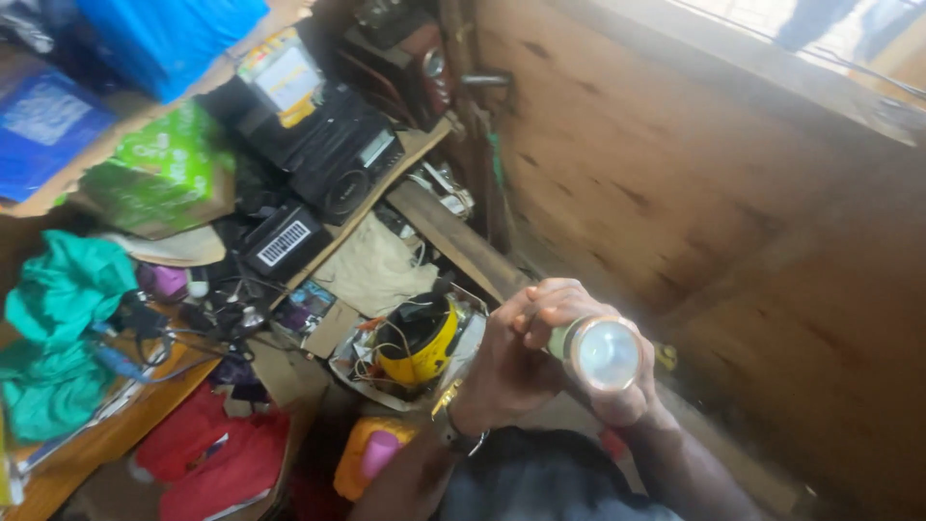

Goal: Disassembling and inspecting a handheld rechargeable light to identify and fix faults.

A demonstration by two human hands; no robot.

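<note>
At centre right, head view: a torch [598, 351] is gripped, lens turned toward the camera.
Left hand [516, 362]: fingers are curled around the torch body.
Right hand [627, 396]: fingers are wrapped under the torch head.
Nearby: a yellow casing [417, 344] is seen just left.

One camera, worn on the person's head

It looked down and a bit to one side, tilted, very close to the two hands low in the middle. Behind them it saw a messy wooden shelf [424, 145] on the left and a brown wooden wall [675, 174] on the right.
</note>
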